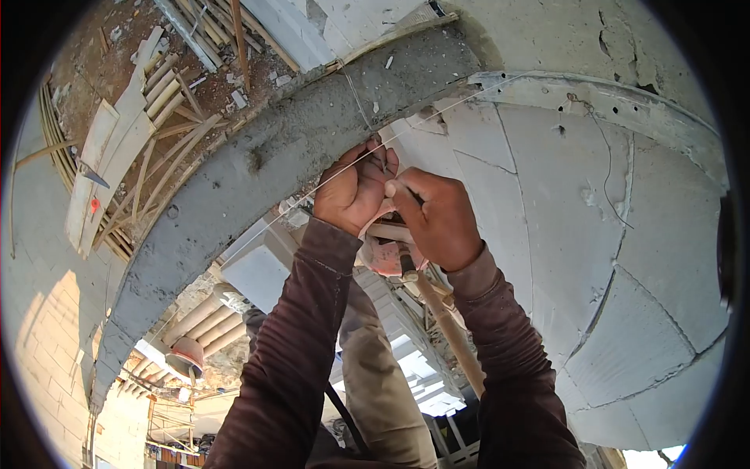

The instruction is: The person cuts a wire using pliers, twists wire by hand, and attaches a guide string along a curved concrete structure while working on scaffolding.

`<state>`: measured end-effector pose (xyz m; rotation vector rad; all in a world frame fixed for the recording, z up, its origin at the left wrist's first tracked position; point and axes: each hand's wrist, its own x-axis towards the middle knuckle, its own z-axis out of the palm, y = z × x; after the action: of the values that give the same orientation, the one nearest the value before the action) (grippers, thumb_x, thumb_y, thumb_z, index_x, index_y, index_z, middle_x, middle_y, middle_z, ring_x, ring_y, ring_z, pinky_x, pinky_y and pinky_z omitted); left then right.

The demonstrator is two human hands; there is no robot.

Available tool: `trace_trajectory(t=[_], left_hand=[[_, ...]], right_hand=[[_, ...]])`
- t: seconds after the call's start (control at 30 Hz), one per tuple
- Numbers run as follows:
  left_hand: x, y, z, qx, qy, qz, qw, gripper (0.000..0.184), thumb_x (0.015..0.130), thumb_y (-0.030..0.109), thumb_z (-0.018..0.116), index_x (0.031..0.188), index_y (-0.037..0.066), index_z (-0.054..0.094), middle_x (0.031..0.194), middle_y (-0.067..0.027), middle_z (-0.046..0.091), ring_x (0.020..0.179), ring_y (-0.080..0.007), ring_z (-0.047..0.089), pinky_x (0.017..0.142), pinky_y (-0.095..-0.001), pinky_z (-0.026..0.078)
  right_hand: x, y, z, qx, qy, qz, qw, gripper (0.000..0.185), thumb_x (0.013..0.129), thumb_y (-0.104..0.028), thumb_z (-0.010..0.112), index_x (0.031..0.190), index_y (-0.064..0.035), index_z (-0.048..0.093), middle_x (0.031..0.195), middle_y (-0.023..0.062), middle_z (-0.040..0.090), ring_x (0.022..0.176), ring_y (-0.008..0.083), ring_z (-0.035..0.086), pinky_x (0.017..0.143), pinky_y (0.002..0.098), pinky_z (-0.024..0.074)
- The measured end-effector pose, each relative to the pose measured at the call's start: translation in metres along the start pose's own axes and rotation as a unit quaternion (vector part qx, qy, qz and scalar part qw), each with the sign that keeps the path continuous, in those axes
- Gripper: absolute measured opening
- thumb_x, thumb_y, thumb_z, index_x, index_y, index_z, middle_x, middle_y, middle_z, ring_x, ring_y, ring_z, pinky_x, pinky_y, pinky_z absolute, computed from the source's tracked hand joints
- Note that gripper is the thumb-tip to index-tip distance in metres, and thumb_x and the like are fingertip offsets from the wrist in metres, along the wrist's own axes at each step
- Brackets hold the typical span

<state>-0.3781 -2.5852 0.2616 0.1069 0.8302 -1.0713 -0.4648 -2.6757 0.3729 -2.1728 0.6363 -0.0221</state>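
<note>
A curved band of grey concrete (258,137) arches across the view, and both hands are at its inner edge. My left hand (349,191) is palm up with its fingers curled, closed around a thin string (358,98) that comes down over the band. Just to the right, my right hand (441,215) pinches thumb and forefinger together close to the left fingertips. Whatever is in that pinch is too small to make out. A taut white line (293,205) crosses diagonally by the left hand. Below the hands is a pinkish container (387,258), partly hidden.
Grey wall panels (570,211) with cracked joints curve along the right under a perforated metal strip (578,92). A wooden pole (449,328) slants below the hands. Lower left hangs a bucket (186,357). Curved boards and sticks (117,164) lie on the ground at upper left.
</note>
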Motion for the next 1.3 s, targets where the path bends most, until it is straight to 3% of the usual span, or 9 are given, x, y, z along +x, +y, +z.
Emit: trace_trajectory(t=[0.53,0.77,0.8,0.87,0.97,1.07,1.17,1.2,1.3], left_hand=[[-0.013,0.002,-0.011,0.034,0.021,0.005,0.999,0.007,0.094,0.007,0.063,0.100,0.004,0.061,0.088,-0.0052,0.060,0.078,-0.0154,0.060,0.082,-0.0380,0.051],[-0.017,0.012,-0.013,0.093,0.018,0.005,0.996,0.007,0.094,0.008,0.064,0.098,0.005,0.059,0.087,-0.0032,0.060,0.080,-0.0135,0.059,0.082,-0.0365,0.049],[-0.018,0.012,-0.016,0.068,0.019,0.007,0.997,0.007,0.094,0.008,0.064,0.098,0.005,0.059,0.086,-0.0033,0.060,0.080,-0.0137,0.059,0.082,-0.0366,0.049],[-0.020,0.010,-0.013,0.062,0.022,-0.010,0.998,0.006,0.093,0.006,0.063,0.097,0.005,0.059,0.085,-0.0029,0.059,0.079,-0.0147,0.059,0.083,-0.0370,0.049],[-0.026,0.008,-0.006,0.091,0.042,0.008,0.995,0.005,0.094,0.006,0.063,0.096,0.004,0.059,0.085,-0.0028,0.059,0.079,-0.0150,0.059,0.083,-0.0371,0.049],[-0.028,0.009,-0.001,0.155,-0.004,0.009,0.988,0.005,0.094,0.008,0.063,0.096,0.005,0.060,0.085,-0.0034,0.059,0.078,-0.0146,0.058,0.083,-0.0369,0.049],[-0.021,0.017,-0.022,0.064,0.052,-0.022,0.996,0.007,0.094,0.009,0.064,0.098,0.005,0.060,0.085,-0.0041,0.060,0.077,-0.0130,0.057,0.082,-0.0363,0.049],[-0.023,0.015,-0.023,0.052,0.053,-0.019,0.997,0.006,0.093,0.006,0.062,0.098,0.004,0.058,0.086,-0.0048,0.059,0.077,-0.0139,0.057,0.083,-0.0379,0.050],[-0.021,0.013,-0.025,0.038,0.053,-0.023,0.998,0.007,0.094,0.004,0.058,0.099,0.001,0.055,0.088,-0.0060,0.058,0.078,-0.0153,0.057,0.086,-0.0396,0.051]], right_hand=[[0.041,-0.002,-0.002,0.014,0.223,0.074,0.972,0.017,0.089,-0.010,0.065,0.079,0.0011,0.056,0.064,0.0190,0.055,0.054,0.0385,0.055,0.051,0.0423,0.0427],[-0.018,0.005,0.030,-0.013,0.070,0.051,0.996,0.014,0.087,-0.009,0.066,0.081,0.0005,0.057,0.071,0.0199,0.059,0.062,0.0405,0.059,0.056,0.0440,0.0456],[-0.008,0.026,0.023,-0.050,0.103,0.052,0.992,0.021,0.092,-0.009,0.066,0.079,0.0016,0.053,0.059,0.0121,0.048,0.052,0.0148,0.042,0.050,0.0319,0.0374],[0.027,0.023,0.009,-0.128,0.165,0.070,0.975,0.015,0.088,-0.008,0.065,0.080,0.0010,0.056,0.066,0.0199,0.058,0.059,0.0388,0.058,0.055,0.0423,0.0451],[0.027,-0.047,-0.001,0.157,0.174,0.061,0.970,0.016,0.088,-0.008,0.065,0.080,0.0010,0.055,0.064,0.0173,0.055,0.057,0.0362,0.056,0.054,0.0406,0.0437],[-0.014,-0.040,0.041,0.100,0.106,-0.066,0.987,0.019,0.088,-0.009,0.066,0.080,0.0006,0.052,0.065,0.0176,0.054,0.056,0.0356,0.053,0.053,0.0408,0.0423],[-0.013,0.031,0.032,-0.007,0.101,0.075,0.992,0.020,0.088,-0.009,0.066,0.079,0.0011,0.051,0.066,0.0193,0.053,0.056,0.0367,0.052,0.053,0.0408,0.0421],[0.004,0.038,0.020,-0.068,0.113,0.066,0.989,0.021,0.092,-0.007,0.064,0.077,0.0011,0.051,0.060,0.0096,0.047,0.054,0.0118,0.037,0.050,0.0284,0.0348],[0.034,-0.011,-0.008,0.110,0.167,0.069,0.977,0.022,0.094,-0.008,0.064,0.077,0.0002,0.052,0.060,-0.0005,0.047,0.057,0.0064,0.035,0.050,0.0263,0.0326]])
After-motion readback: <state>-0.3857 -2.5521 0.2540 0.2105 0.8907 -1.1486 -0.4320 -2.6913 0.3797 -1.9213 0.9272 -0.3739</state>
